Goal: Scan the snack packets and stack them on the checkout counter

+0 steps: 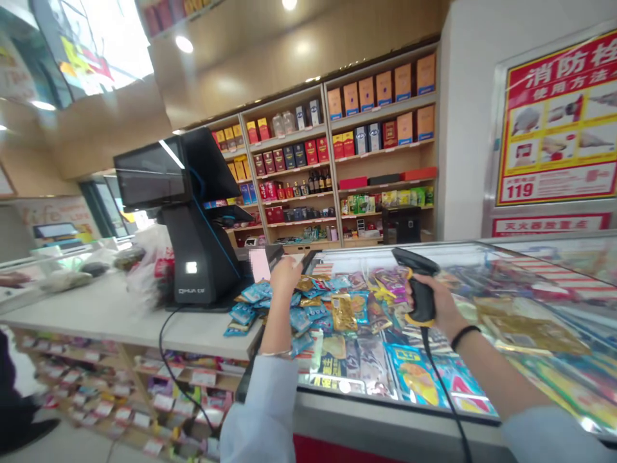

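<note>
My right hand (434, 296) is wrapped round the grip of a black and yellow barcode scanner (418, 260), held up over the glass counter with its cord hanging down. My left hand (285, 275) reaches forward over a pile of small blue snack packets (260, 292), fingers curled; what they hold, if anything, is hidden. Just left of it a pale pink, partly blurred rectangle (260, 263) stands up, and I cannot tell whether the hand touches it. Gold snack packets (344, 312) and purple and yellow packets (388, 283) lie on the glass between both hands.
A black checkout terminal (197, 238) stands on the white counter (116, 321) at left, beside a plastic bag (150, 263). Its cable loops over the edge. The glass display case (477, 411) holds flat packs. Shelves of boxes (332, 154) line the back wall.
</note>
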Demonstrator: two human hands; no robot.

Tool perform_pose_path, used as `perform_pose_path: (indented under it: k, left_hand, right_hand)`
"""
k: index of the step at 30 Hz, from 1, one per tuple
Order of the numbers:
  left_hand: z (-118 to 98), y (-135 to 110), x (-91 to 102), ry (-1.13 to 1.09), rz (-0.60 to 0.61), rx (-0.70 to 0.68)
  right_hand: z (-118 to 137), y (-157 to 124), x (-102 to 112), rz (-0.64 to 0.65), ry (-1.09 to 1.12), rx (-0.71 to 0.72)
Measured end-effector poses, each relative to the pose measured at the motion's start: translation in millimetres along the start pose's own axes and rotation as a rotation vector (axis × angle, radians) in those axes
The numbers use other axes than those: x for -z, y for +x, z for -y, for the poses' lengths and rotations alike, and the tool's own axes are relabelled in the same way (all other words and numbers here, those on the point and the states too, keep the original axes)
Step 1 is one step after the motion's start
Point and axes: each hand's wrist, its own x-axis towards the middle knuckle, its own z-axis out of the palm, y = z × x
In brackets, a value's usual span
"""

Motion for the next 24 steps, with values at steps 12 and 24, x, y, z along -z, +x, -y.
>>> perform_pose_path:
  k: [12, 24]
  left_hand:
    - [101, -11, -10.8, 0.439, -0.138, 0.182]
    - [73, 1, -8.3, 0.217, -0.247, 0.309]
  right_hand:
    - [-77, 6, -57, 0.277, 0.002, -0.277]
    - [-91, 0, -59, 0.297, 0.041, -0.353]
